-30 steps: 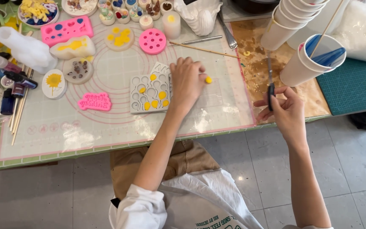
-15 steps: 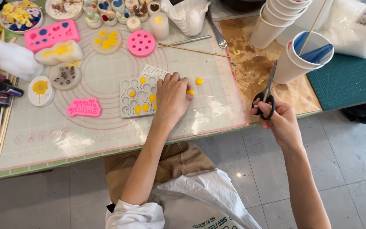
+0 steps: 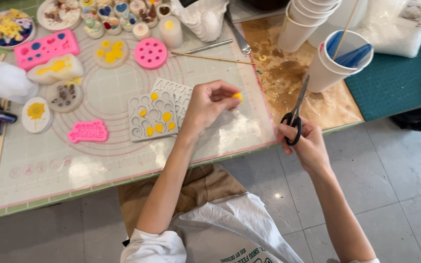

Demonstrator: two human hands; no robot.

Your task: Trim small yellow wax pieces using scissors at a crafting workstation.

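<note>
Your left hand [image 3: 209,104] sits near the worktop's [image 3: 49,170] front edge, on the right part of the silicone mat [image 3: 113,160], fingertips pinched narrowly on a small yellow piece [image 3: 238,96] held just above the mat. Beside it lies a grey mould [image 3: 151,116] with yellow-filled cavities. Your right hand [image 3: 307,145] hangs off the front edge, closed around black-handled scissors [image 3: 296,113], blades pointing up toward a paper cup [image 3: 334,65]. Bare mat stretches front-left

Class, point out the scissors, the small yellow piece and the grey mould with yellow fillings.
scissors [image 3: 294,117], head view, on the black handle loops.
small yellow piece [image 3: 239,96], head view, on its exposed end.
grey mould [image 3: 151,117], head view, on its middle.
</note>
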